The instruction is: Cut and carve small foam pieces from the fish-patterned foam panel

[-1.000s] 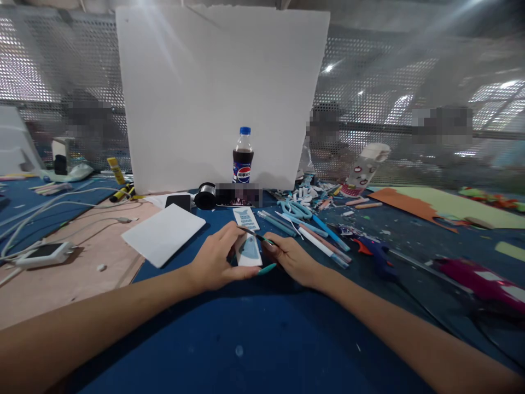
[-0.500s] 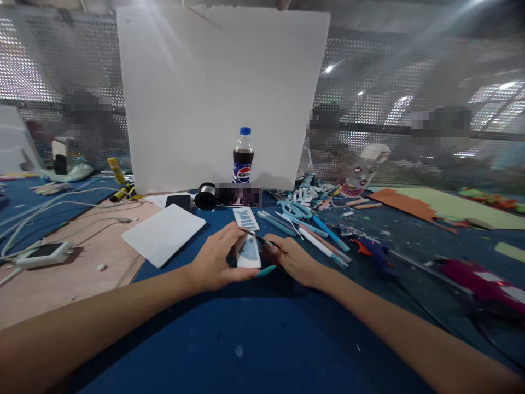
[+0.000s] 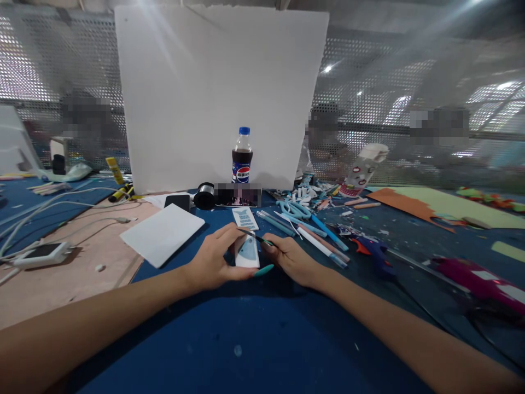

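Observation:
My left hand (image 3: 213, 256) pinches a small white card (image 3: 246, 253) bearing a light blue shape between thumb and fingers. In my right hand (image 3: 289, 257) is a pair of scissors (image 3: 251, 235), its dark blade slanting across the card's upper part and reaching the left fingers. A teal part (image 3: 263, 270), seemingly the scissors' handle, shows below, close to the left thumb tip. Right-hand fingers are curled and partly hidden. Just beyond the hands lies another white card (image 3: 245, 219) with rows of blue marks.
A cola bottle (image 3: 243, 158) stands behind a phone (image 3: 238, 195) and a wire spool (image 3: 204, 196). White paper (image 3: 163, 234) lies left. Blue and white pens (image 3: 318, 245), scraps (image 3: 307, 191), a blue glue gun (image 3: 375, 254) and a magenta one (image 3: 479, 279) are on the right.
The hands, card and scissors keep nearly the same pose. The whole view has shifted very slightly to the left.

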`<control>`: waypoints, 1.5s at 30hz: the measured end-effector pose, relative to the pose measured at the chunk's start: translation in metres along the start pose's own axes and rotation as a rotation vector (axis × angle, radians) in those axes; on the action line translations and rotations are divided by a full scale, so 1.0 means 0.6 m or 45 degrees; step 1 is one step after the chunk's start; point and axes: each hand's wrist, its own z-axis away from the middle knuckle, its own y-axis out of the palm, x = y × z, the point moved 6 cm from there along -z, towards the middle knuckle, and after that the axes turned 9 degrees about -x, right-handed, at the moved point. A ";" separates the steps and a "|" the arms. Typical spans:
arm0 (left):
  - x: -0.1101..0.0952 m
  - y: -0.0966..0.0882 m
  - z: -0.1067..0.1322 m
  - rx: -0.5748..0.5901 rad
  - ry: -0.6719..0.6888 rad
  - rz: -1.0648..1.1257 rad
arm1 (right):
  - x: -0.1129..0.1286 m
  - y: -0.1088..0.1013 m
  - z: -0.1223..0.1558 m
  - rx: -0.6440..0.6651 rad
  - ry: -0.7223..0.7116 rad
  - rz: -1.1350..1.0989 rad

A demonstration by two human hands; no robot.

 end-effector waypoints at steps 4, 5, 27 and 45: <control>0.001 -0.004 0.001 -0.053 -0.004 -0.070 | -0.002 0.001 0.000 0.009 0.002 -0.030; 0.001 -0.005 0.001 -0.069 0.004 -0.071 | -0.003 0.001 0.000 0.014 -0.001 -0.035; -0.005 -0.007 -0.004 -0.139 0.044 0.001 | 0.002 -0.001 -0.002 -0.028 -0.016 0.045; 0.008 0.004 -0.003 0.035 -0.103 0.105 | 0.002 -0.004 -0.003 -0.064 -0.054 0.091</control>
